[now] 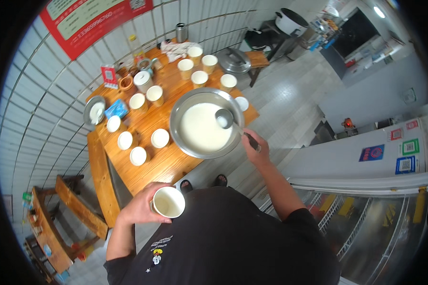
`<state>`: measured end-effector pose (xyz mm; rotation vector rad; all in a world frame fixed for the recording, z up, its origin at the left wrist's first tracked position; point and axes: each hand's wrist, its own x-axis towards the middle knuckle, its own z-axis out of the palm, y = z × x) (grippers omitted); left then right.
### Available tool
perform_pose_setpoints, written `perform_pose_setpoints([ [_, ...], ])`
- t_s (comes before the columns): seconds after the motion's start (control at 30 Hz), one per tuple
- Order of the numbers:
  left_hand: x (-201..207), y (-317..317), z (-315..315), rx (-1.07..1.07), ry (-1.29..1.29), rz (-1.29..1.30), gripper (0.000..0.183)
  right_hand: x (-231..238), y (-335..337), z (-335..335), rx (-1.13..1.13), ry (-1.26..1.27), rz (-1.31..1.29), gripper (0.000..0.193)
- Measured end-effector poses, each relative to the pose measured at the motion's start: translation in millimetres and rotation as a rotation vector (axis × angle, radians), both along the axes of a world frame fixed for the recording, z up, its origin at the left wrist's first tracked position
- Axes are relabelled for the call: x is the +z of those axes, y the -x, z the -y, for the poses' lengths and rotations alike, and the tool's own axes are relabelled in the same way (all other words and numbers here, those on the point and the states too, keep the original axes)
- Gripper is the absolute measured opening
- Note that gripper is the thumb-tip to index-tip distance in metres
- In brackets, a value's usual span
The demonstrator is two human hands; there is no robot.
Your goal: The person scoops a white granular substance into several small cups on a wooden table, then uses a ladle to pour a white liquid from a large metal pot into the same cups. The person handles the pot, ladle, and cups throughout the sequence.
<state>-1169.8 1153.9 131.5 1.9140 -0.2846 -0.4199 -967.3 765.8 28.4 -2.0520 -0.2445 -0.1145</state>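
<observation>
My left hand (141, 205) is wrapped round a paper cup (153, 205), held in front of my body, off the near side of the table. Its inside looks pale; whether any liquid lies at the bottom I cannot tell. In my right hand (257, 151) is the dark handle of a metal ladle (228, 113). The ladle's bowl is over the right part of a wide metal basin (179, 142) of milky white liquid (202, 130), with a little white in it. Several paper cups (160, 138) with white tops or insides stand left of the basin and behind it.
The wooden table (123, 164) also carries a white lidded jar (143, 81), a blue packet (116, 109), a small metal bowl (96, 110) and a cloth (178, 50). A lidded metal pot (234, 61) is beyond it. Left is a wooden bench (102, 178); right, a glass-topped freezer (366, 228).
</observation>
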Motion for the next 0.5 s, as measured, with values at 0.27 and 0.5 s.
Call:
perform_pose_setpoints([
  [0.27, -3.7, -33.4, 11.8, 0.375, -0.025, -0.006, 0.099, -23.3, 0.5, -20.2, -0.127, -0.379, -0.458, 0.031],
  [0.5, -44.6, -106.6, 42.4, 0.486, -0.148, 0.077, 0.090, -9.5, -7.5, -5.6, -0.361, -0.529, -0.564, 0.036],
])
